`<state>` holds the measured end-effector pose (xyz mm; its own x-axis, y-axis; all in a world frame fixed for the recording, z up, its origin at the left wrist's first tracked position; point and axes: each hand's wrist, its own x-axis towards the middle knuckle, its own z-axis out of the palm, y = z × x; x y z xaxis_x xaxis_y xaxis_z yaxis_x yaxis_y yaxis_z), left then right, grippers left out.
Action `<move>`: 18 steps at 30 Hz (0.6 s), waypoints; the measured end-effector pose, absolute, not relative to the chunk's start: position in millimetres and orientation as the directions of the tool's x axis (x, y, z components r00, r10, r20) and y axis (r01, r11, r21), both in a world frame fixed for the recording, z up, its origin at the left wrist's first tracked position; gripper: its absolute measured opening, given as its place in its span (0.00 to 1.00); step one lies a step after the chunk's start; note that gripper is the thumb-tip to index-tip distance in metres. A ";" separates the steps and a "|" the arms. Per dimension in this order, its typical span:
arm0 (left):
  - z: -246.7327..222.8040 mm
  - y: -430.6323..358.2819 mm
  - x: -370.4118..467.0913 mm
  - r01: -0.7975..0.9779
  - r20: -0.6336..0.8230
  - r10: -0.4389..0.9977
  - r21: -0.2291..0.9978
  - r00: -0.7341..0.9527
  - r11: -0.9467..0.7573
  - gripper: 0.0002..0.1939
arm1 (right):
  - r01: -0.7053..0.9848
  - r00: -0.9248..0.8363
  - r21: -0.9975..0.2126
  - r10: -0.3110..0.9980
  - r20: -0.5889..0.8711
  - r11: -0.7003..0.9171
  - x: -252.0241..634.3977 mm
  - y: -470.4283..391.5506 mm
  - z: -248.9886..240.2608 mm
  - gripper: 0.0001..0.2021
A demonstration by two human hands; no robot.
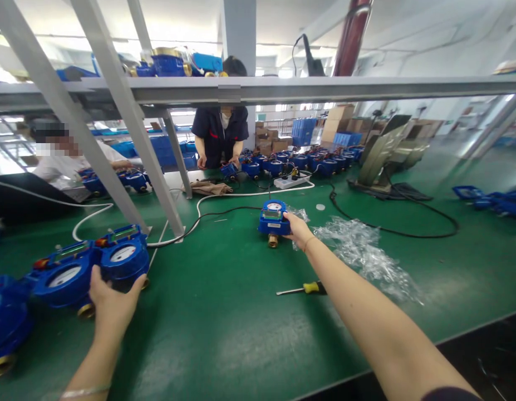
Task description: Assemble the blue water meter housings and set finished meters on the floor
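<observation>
My left hand grips the near side of a blue water meter, thumb and fingers on either side of its round body. Beside it stands a second blue meter with a white dial and a brass fitting. Farther forward, my right hand holds the right side of another water meter, which has a small display and a brass fitting pointing toward me. Most of the fingers of that hand are hidden behind the meter. A screwdriver with a yellow and black handle lies under my right forearm.
Crumpled clear plastic lies right of my right hand. Grey frame posts rise at the left, below a shelf. Black and white cables cross the green table. A co-worker stands opposite, behind several meters.
</observation>
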<state>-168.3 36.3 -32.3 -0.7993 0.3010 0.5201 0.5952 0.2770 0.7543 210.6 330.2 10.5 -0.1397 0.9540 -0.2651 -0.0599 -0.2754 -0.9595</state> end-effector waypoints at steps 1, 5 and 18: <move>-28.9 30.6 -155.4 0.584 0.513 0.290 0.765 -0.808 0.272 0.60 | -0.065 -0.163 -0.957 0.949 -0.270 -0.283 212.7 325.7 9.5 0.19; -3.3 9.8 -86.4 0.765 0.708 0.313 0.634 -0.633 0.115 0.50 | -0.050 -0.349 -0.947 0.894 -0.281 -0.317 227.5 293.4 7.1 0.16; 2.1 -21.2 -10.5 0.605 0.113 0.994 0.792 -0.012 -0.083 0.70 | 0.057 -0.947 -0.961 0.291 -0.139 -0.271 171.9 183.5 10.5 0.14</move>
<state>-10.5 -21.2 2.1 -0.0124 0.9935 0.1130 0.6051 -0.0825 0.7918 171.9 183.5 10.5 -0.9466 0.2911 -0.1387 0.0574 -0.2711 -0.9608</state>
